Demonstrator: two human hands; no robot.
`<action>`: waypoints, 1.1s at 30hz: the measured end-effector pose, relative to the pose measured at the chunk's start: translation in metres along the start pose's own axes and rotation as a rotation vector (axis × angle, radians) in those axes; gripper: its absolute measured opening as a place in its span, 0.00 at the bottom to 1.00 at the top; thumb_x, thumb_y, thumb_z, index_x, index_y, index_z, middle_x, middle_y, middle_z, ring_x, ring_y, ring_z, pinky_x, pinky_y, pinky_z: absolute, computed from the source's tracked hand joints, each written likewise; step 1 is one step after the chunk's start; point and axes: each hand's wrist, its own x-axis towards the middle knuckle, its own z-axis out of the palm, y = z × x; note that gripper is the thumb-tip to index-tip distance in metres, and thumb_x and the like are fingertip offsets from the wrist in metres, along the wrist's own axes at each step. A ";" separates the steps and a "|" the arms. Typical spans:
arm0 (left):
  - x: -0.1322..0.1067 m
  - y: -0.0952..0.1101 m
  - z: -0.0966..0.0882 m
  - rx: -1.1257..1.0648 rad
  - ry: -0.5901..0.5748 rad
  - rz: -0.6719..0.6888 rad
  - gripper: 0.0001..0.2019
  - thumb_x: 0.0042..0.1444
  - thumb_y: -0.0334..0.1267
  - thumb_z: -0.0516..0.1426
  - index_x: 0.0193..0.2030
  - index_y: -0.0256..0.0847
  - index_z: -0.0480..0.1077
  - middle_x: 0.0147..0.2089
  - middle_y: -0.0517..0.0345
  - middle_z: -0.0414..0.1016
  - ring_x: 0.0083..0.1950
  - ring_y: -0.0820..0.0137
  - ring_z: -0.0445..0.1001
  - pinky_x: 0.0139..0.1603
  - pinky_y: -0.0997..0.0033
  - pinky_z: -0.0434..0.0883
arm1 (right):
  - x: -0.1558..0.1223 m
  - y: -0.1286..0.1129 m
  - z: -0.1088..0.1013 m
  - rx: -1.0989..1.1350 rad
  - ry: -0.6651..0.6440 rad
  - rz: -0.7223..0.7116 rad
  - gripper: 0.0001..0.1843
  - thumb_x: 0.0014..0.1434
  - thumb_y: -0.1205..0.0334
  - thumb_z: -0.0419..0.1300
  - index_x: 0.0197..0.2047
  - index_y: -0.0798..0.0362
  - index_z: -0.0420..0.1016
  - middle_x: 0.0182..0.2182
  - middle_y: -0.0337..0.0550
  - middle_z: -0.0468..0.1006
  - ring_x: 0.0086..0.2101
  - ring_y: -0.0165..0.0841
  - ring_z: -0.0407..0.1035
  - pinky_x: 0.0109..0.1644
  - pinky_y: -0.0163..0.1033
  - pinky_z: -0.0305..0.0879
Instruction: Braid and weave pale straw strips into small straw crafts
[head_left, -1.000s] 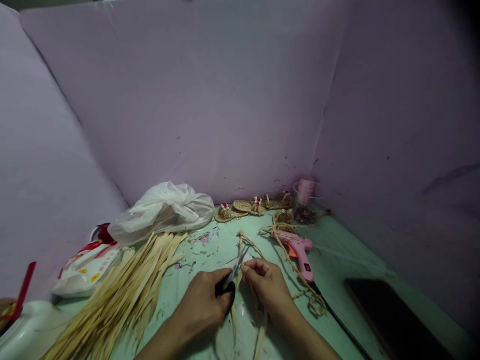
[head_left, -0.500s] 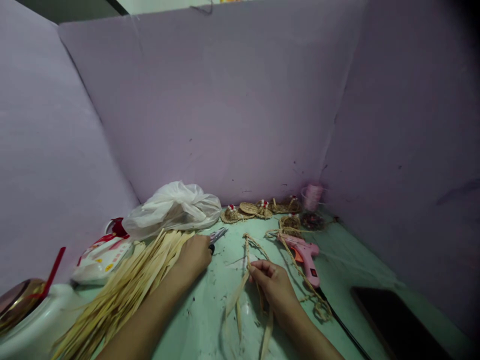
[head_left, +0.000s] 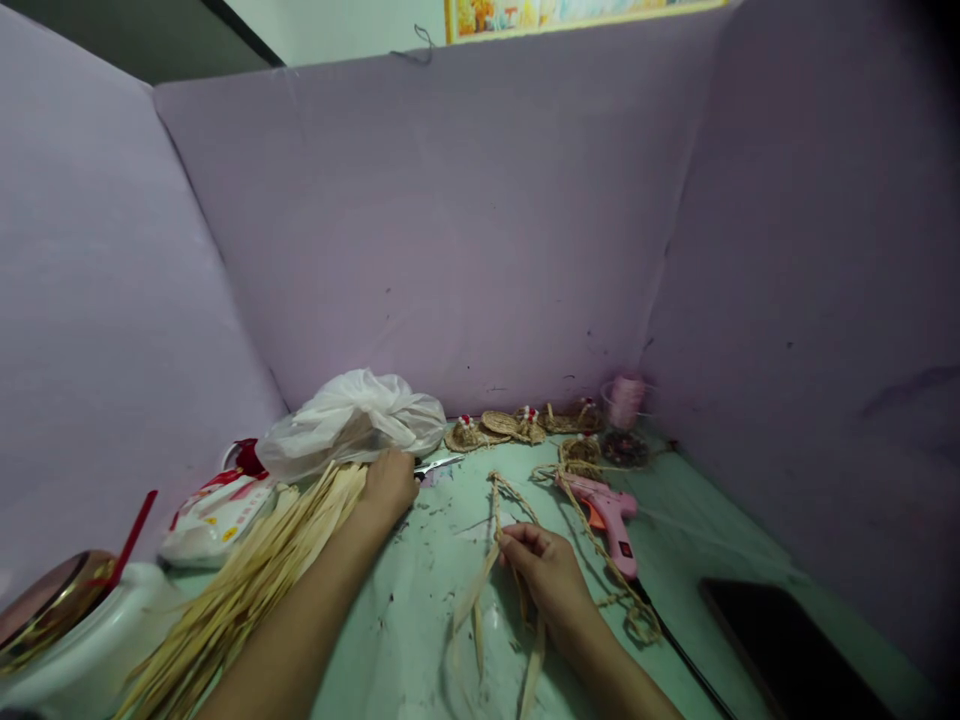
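My left hand [head_left: 391, 482] is closed at the handles of a pair of scissors [head_left: 442, 465], whose blades point right along the tabletop; its fingertips are mostly hidden. My right hand [head_left: 546, 570] pinches a braided straw cord [head_left: 496, 505] between thumb and fingers. Loose flat strands [head_left: 474, 600] trail from that grip toward me. The braid's looped upper end lies on the table. A bundle of pale dry straw strips [head_left: 262, 570] lies under and beside my left forearm.
A pink glue gun [head_left: 611, 515] lies right of my right hand, with more braid [head_left: 592, 525] across it. Small woven straw pieces [head_left: 502, 427] line the back wall. A white plastic bag [head_left: 360, 415], wipes pack [head_left: 217, 520], white tub [head_left: 105, 640] and dark phone-like slab [head_left: 787, 645] stand around.
My left hand has shifted slightly back and left with the scissors. The blades have turned and now look closed together. My right hand keeps its pinch on the braid. The view has tilted slightly up.
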 end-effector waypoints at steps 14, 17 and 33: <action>-0.076 0.077 -0.017 -1.500 -0.782 -0.227 0.07 0.36 0.34 0.52 0.22 0.32 0.67 0.19 0.57 0.67 0.13 0.78 0.60 0.11 0.80 0.52 | -0.001 -0.005 -0.003 0.135 -0.187 0.092 0.14 0.39 0.55 0.63 0.22 0.57 0.66 0.15 0.36 0.67 0.17 0.25 0.60 0.22 0.30 0.51; -0.072 0.074 -0.015 -1.454 -0.734 -0.255 0.06 0.36 0.34 0.51 0.19 0.33 0.66 0.14 0.62 0.61 0.11 0.80 0.55 0.10 0.80 0.48 | 0.002 -0.004 -0.005 0.046 -0.214 0.093 0.14 0.40 0.54 0.61 0.22 0.57 0.66 0.15 0.36 0.67 0.17 0.23 0.57 0.21 0.30 0.49; -0.071 0.094 0.004 -1.508 -0.457 -0.336 0.09 0.28 0.24 0.49 0.08 0.37 0.51 0.08 0.69 0.46 0.14 0.83 0.45 0.15 0.78 0.42 | -0.024 -0.036 0.003 -1.200 0.078 -0.235 0.10 0.46 0.66 0.52 0.23 0.54 0.75 0.23 0.52 0.77 0.24 0.36 0.67 0.25 0.36 0.45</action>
